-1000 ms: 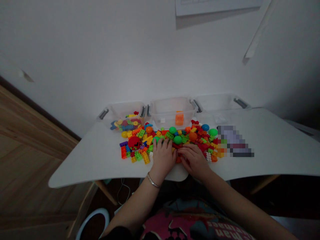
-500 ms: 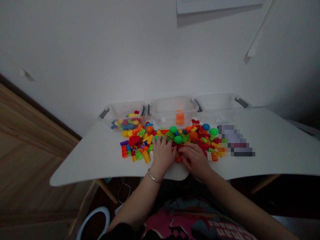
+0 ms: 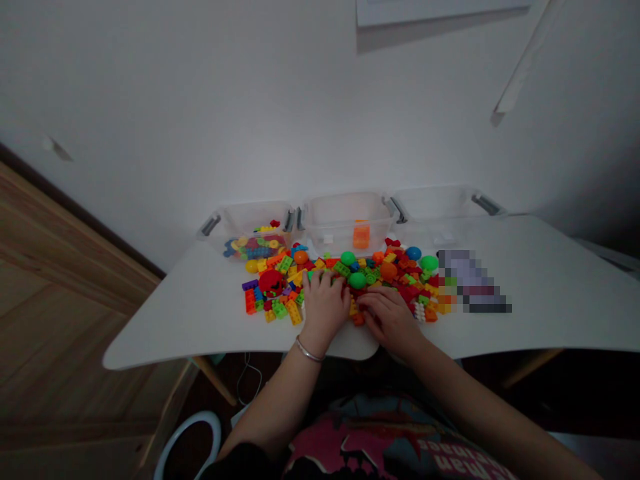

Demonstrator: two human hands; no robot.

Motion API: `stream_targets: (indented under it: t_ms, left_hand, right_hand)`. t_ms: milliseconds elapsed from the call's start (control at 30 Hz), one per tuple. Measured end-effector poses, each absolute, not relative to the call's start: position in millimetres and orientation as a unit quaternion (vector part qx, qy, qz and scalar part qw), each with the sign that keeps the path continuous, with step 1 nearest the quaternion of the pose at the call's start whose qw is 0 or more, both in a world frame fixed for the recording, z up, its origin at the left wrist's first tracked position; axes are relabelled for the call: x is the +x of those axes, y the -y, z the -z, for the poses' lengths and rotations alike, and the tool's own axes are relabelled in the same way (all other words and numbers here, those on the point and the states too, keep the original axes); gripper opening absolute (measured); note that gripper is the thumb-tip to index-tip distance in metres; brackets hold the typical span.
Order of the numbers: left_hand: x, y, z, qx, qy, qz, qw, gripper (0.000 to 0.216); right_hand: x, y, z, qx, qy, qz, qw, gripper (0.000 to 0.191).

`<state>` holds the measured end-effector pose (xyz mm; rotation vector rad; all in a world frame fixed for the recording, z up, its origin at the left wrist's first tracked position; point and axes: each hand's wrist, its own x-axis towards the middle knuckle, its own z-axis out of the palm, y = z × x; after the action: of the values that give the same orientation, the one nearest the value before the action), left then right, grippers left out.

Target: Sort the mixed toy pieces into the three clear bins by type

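Observation:
A heap of toy building bricks in many colours (image 3: 295, 312) lies across the table, with plastic balls among them. My left hand (image 3: 325, 305) rests palm down on the heap, fingers spread and bent over the bricks; the fingertips are partly sunk among the pieces. Close by on the right, my right hand (image 3: 393, 317) lies with its fingers stretched leftward at the heap's near edge, by an orange brick (image 3: 358, 319). No piece is visibly gripped in either hand. A green ball (image 3: 357, 281) sits just beyond the gap between the hands. To the left is a round red piece (image 3: 271, 283).
Three clear bins stand along the wall: the left bin (image 3: 233, 217) holds mixed colourful pieces, the middle bin (image 3: 320, 210) an orange block (image 3: 361, 235) and a small white piece, the right bin (image 3: 435, 207) something pale. A pixelated flat object (image 3: 473, 280) lies right of the heap.
My left hand's fingers have shifted slightly, and more of the yellow and orange bricks between the hands shows. My right hand has barely moved. The view has shifted a little.

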<state>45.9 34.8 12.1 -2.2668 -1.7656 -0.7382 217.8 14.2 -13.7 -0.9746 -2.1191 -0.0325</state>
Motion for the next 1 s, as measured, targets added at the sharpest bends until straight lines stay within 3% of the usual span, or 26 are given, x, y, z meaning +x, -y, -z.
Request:
stream_targets:
  t_ms: [400,733,1000]
  left_hand:
    - [43,-32,-19,-0.766,0.588,0.245,0.087,0.026]
    - [18,-51,-35,-0.851,0.506,0.108,0.087,0.032]
    - [11,-56,-40,-0.872,0.471,0.1,0.091,0.028]
  right_hand:
    - [218,-15,13,-0.385,0.835,0.006,0.394,0.02]
    - [218,-14,13,-0.384,0.833,0.013,0.398,0.018]
    - [218,-14,15,-0.389,0.833,0.004,0.394,0.019]
